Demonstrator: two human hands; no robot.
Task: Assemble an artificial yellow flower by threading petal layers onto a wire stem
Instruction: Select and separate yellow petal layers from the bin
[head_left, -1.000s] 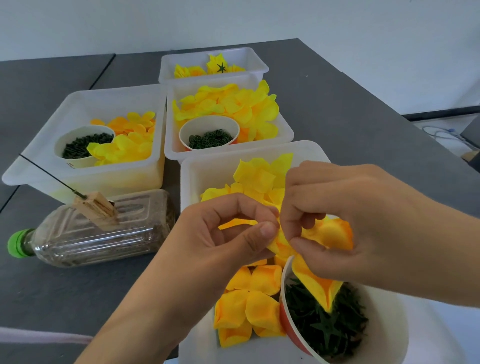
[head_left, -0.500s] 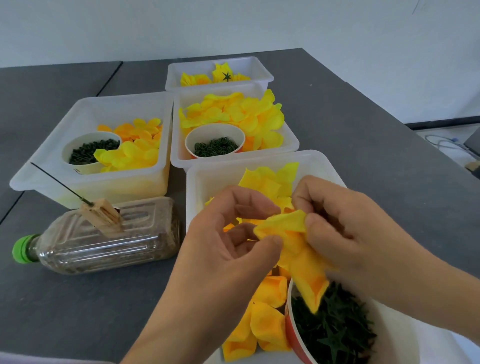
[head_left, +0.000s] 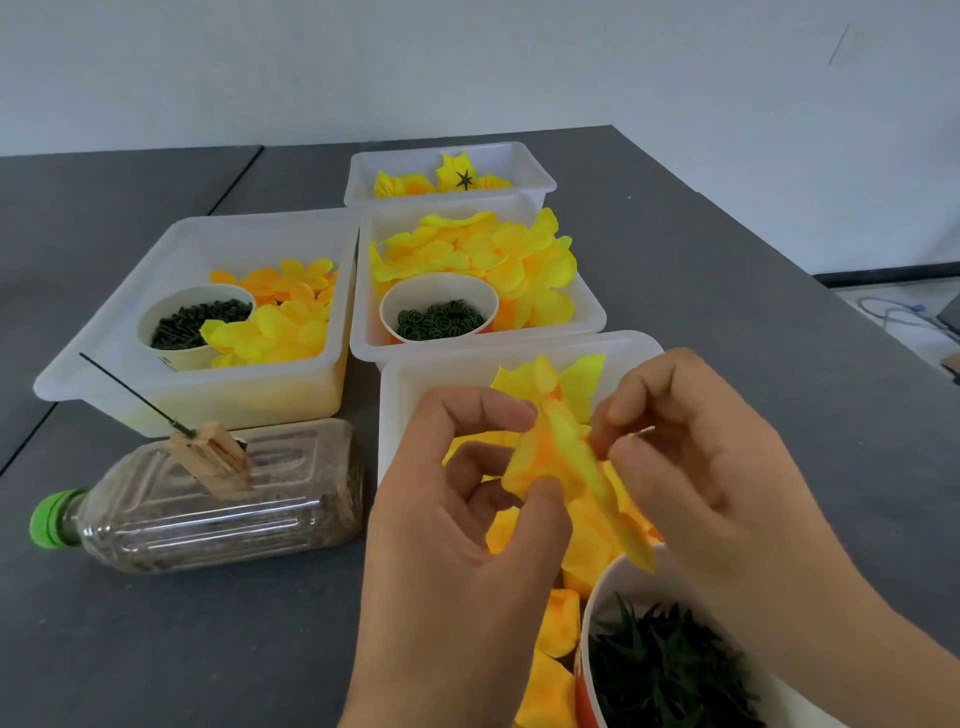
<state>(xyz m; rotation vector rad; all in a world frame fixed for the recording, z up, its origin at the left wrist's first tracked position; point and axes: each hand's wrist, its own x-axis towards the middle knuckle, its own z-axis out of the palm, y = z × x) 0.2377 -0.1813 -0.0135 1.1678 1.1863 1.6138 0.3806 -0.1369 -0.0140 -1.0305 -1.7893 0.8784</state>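
Left hand (head_left: 457, 525): enters from the lower edge, forearm rising toward centre, palm turned toward the camera. Index finger arched over the top, thumb raised from below; the two pinch the left edge of a petal (head_left: 558, 457). Middle and ring fingers curl loosely into the palm.

Right hand (head_left: 711, 467): enters from the lower right, forearm running diagonally up and left, back of the hand partly toward the camera. Fingers bent, tips pointing left; thumb and index fingertip close on the right edge of the same petal. Remaining fingers curl beneath.

Both hands: close together, fingertips nearly facing, raised at centre frame, bare wrists.
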